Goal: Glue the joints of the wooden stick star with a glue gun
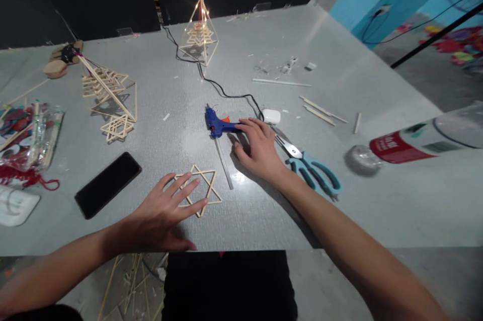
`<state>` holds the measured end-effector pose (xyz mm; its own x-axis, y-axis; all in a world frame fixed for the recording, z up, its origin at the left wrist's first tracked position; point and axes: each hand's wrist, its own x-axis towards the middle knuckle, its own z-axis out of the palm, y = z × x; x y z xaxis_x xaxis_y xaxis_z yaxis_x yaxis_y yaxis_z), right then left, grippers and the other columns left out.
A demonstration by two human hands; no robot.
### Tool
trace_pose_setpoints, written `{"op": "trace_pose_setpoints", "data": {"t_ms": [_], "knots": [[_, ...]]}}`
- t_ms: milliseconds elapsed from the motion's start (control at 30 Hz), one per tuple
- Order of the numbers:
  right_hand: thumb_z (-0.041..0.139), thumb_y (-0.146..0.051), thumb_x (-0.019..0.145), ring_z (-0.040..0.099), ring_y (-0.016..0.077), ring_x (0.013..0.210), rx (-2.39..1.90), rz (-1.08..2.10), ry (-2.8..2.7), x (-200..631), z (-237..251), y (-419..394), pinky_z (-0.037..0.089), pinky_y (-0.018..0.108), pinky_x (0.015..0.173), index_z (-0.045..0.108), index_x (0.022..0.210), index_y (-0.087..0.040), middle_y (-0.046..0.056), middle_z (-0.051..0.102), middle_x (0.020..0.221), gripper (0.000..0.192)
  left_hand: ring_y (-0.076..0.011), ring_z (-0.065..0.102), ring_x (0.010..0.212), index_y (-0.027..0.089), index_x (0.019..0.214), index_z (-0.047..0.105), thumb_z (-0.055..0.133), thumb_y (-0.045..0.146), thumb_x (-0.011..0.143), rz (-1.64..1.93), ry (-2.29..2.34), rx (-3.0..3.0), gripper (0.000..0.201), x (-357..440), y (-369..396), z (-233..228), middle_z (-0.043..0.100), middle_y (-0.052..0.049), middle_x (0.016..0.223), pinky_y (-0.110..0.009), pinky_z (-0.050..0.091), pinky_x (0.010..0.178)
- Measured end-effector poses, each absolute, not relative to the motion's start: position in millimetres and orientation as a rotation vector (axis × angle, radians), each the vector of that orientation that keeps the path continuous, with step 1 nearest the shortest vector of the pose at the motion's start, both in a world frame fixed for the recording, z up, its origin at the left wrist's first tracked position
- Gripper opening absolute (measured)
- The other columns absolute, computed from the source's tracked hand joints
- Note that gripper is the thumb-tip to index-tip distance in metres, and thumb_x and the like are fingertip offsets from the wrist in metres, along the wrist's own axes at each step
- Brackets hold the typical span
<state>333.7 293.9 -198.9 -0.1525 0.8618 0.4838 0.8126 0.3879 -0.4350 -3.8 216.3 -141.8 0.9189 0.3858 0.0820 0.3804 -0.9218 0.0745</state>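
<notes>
The left hand (166, 210) is pressing the stick star (204, 185) flat, fingers spread; the right hand (258, 147) is closing loosely around the blue glue gun (217, 124), likely for gluing next.

one glue gun (219, 125), one scissors (313, 169), one phone (107, 184)

I see open worktop (264, 210) ahead of both hands, clear lane between phone (107, 184) and stick star (199, 190). Right side crowded: scissors (309, 165) just beside wrist, bottle (415, 142) lying farther right. Cable (219, 87) crosses centre behind glue gun (219, 125).
</notes>
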Motion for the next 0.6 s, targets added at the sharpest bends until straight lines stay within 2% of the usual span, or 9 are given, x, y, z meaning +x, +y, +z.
{"op": "trace_pose_setpoints", "data": {"t_ms": [400, 600], "knots": [[0.056, -0.03, 0.1, 0.047, 0.0402, 0.152, -1.45, 0.081, -1.987, 334.2, -198.7, 293.3, 0.038, 0.066, 0.123, 0.057, 0.143, -0.024, 0.015, 0.062, 0.157, 0.044, -0.0544, 0.045, 0.155, 0.022, 0.157, 0.057, 0.068, 0.085, 0.09, 0.057, 0.619, 2.994, 0.093, -2.5, 216.0, -134.3, 0.049, -0.031, 0.167, -0.074, 0.039, 0.115], [0.057, -0.03, 0.1, 0.048, 0.0401, 0.152, -1.448, 0.09, -1.994, 335.3, -197.5, 293.2, 0.038, 0.065, 0.122, 0.056, 0.144, -0.025, 0.015, 0.062, 0.158, 0.044, -0.0537, 0.045, 0.155, 0.022, 0.157, 0.057, 0.065, 0.085, 0.092, 0.055, 0.621, 2.99, 0.091, -1.8, 216.2, -134.8, 0.049, -0.03, 0.167, -0.074, 0.039, 0.116]]}}
